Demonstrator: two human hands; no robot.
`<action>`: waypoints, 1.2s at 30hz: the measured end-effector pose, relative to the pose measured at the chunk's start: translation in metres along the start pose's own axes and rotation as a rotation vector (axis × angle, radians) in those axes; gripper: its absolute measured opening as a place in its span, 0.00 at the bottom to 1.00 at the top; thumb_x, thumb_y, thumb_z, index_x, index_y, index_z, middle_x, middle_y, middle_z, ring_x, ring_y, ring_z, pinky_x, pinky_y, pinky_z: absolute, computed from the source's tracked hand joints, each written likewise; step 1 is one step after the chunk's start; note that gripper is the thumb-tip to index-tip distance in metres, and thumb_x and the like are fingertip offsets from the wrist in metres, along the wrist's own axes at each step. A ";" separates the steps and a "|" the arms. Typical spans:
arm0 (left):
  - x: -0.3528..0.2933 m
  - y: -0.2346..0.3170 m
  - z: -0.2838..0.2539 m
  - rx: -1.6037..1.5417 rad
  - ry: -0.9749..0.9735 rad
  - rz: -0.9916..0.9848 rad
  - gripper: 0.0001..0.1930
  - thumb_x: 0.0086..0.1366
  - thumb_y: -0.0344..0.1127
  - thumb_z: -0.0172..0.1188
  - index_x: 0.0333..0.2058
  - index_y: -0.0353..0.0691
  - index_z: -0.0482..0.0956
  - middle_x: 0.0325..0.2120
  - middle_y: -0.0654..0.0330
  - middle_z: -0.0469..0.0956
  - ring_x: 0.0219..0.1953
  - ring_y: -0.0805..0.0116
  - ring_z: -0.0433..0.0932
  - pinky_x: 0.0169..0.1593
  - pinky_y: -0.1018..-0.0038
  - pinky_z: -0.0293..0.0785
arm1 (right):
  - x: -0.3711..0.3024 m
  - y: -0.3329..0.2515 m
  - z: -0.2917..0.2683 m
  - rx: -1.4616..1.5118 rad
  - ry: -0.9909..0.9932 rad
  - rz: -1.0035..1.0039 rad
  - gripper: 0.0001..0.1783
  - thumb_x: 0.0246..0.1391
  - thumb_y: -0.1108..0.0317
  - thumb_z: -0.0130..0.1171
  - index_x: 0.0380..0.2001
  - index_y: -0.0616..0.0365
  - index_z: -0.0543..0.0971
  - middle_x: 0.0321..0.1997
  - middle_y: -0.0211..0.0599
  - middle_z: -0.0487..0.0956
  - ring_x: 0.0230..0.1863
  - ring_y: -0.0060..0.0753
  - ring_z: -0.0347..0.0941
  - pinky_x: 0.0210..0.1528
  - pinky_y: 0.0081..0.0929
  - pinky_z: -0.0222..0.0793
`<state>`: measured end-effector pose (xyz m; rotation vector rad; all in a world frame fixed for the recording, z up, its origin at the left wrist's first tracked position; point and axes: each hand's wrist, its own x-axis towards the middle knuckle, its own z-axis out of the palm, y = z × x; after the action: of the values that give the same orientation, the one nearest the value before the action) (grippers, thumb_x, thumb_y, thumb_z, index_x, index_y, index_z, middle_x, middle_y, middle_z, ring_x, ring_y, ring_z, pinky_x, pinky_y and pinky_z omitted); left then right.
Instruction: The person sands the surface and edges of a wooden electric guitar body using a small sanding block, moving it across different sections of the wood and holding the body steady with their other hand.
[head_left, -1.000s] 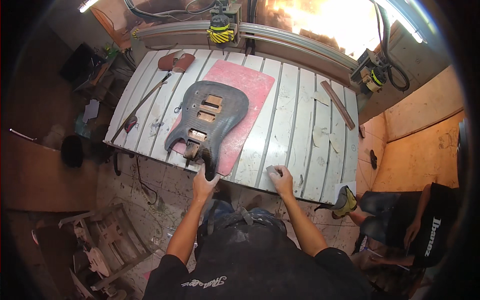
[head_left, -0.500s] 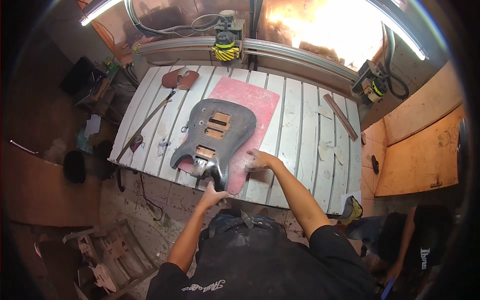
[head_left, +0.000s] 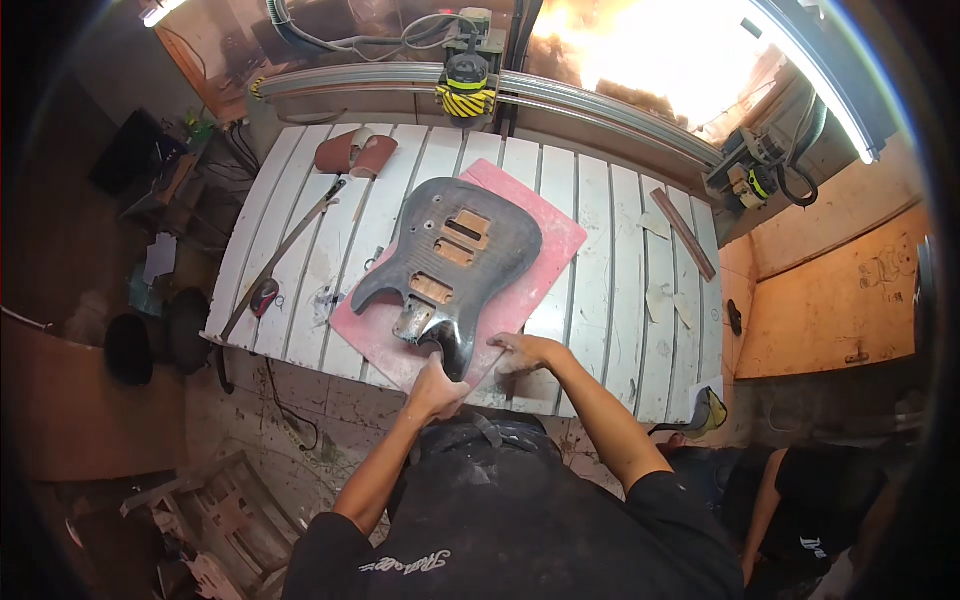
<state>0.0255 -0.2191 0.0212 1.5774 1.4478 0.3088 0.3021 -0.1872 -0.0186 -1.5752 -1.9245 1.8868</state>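
Note:
A dark, dusty electric guitar body [head_left: 505, 262] with routed cavities lies face up on a pink pad [head_left: 557, 240]. Its neck-pocket end points toward me. My left hand [head_left: 438, 388] is closed around the glossy black horn at the near end, and part of its fingers is hidden. At the pad's near right edge is my right hand [head_left: 522, 352], its fingers bent over that edge, just right of the horn. The pad lies on a white slatted table [head_left: 600, 300].
Brown sandpaper pieces [head_left: 372, 157] lie at the far left, near a long thin bar [head_left: 285, 247] and a small red-and-black tool [head_left: 264, 297]. A wooden strip [head_left: 684, 235] lies on the right. A machine rail [head_left: 560, 92] crosses behind the table. Another person [head_left: 815, 495] is at lower right.
The pink pad has turned clockwise, its near end swinging left and its far end right. The guitar body has turned slightly with it and shifted right. Both hands remain near the front edge.

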 end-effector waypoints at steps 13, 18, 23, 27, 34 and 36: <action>-0.009 -0.036 -0.024 0.253 0.147 0.158 0.37 0.61 0.54 0.71 0.57 0.27 0.77 0.44 0.34 0.84 0.47 0.33 0.83 0.52 0.46 0.78 | -0.006 -0.017 0.030 0.262 0.061 -0.046 0.45 0.54 0.62 0.67 0.75 0.61 0.67 0.74 0.52 0.73 0.70 0.46 0.72 0.73 0.38 0.67; -0.027 -0.026 -0.011 0.287 0.328 0.132 0.35 0.62 0.54 0.72 0.60 0.33 0.79 0.45 0.38 0.84 0.49 0.38 0.83 0.52 0.50 0.78 | -0.019 -0.010 0.038 0.205 0.140 -0.026 0.39 0.55 0.63 0.67 0.69 0.62 0.72 0.67 0.48 0.78 0.66 0.45 0.76 0.70 0.37 0.69; -0.037 0.004 -0.016 0.266 0.249 -0.022 0.33 0.61 0.54 0.73 0.57 0.34 0.82 0.36 0.39 0.86 0.41 0.37 0.85 0.46 0.49 0.79 | -0.046 -0.039 0.036 0.115 0.259 0.029 0.28 0.57 0.57 0.70 0.56 0.62 0.82 0.53 0.46 0.86 0.55 0.41 0.82 0.60 0.36 0.75; -0.032 -0.002 -0.008 0.285 0.274 0.028 0.28 0.63 0.55 0.71 0.46 0.33 0.84 0.29 0.38 0.84 0.36 0.34 0.84 0.42 0.46 0.78 | -0.047 -0.045 0.046 0.387 0.469 0.007 0.22 0.60 0.62 0.68 0.53 0.64 0.83 0.47 0.41 0.86 0.49 0.36 0.82 0.56 0.34 0.77; -0.007 -0.003 0.011 0.227 0.224 0.120 0.30 0.60 0.57 0.72 0.45 0.33 0.85 0.30 0.37 0.84 0.37 0.34 0.84 0.43 0.48 0.78 | -0.012 -0.050 0.054 -0.262 0.927 -0.402 0.19 0.53 0.68 0.70 0.49 0.55 0.86 0.58 0.45 0.84 0.58 0.50 0.78 0.63 0.46 0.70; -0.001 -0.003 0.005 0.258 0.189 0.211 0.28 0.60 0.55 0.73 0.46 0.35 0.85 0.30 0.41 0.85 0.37 0.37 0.85 0.43 0.50 0.80 | -0.003 -0.051 0.049 -0.320 0.941 -0.384 0.19 0.52 0.68 0.70 0.49 0.51 0.87 0.62 0.44 0.82 0.61 0.53 0.75 0.66 0.49 0.66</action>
<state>0.0265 -0.2222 0.0166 1.9606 1.5133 0.4160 0.2419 -0.2124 0.0084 -1.5630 -1.8700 0.5225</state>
